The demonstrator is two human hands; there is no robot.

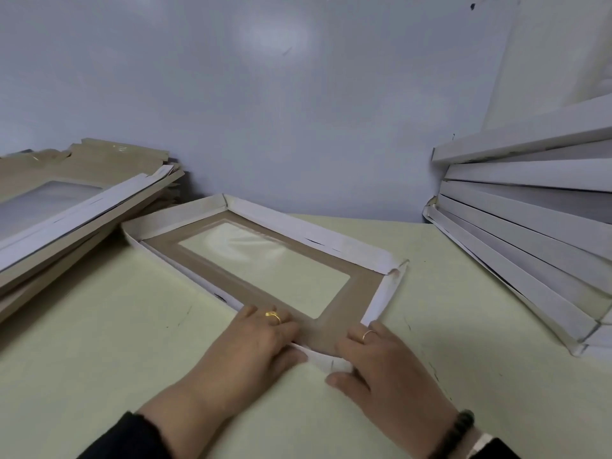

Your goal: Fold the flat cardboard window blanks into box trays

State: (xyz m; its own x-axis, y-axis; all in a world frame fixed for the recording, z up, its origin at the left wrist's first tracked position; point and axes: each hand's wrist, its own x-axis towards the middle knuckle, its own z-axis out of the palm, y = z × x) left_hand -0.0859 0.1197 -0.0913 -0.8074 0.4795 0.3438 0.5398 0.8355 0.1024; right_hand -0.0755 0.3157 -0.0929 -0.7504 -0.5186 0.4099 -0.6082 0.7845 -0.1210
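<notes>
A cardboard window blank, brown inside with a clear film window and white flaps, lies on the pale green table. Its far, left and right flaps stand partly raised. My left hand presses on the near brown border, fingers curled over the near left corner. My right hand sits at the near right corner, fingers on the brown border and thumb under the white near flap, pinching it upward.
A stack of flat brown blanks lies at the left against the grey wall. A leaning pile of folded white trays fills the right side. Bare table shows in front and to the near left.
</notes>
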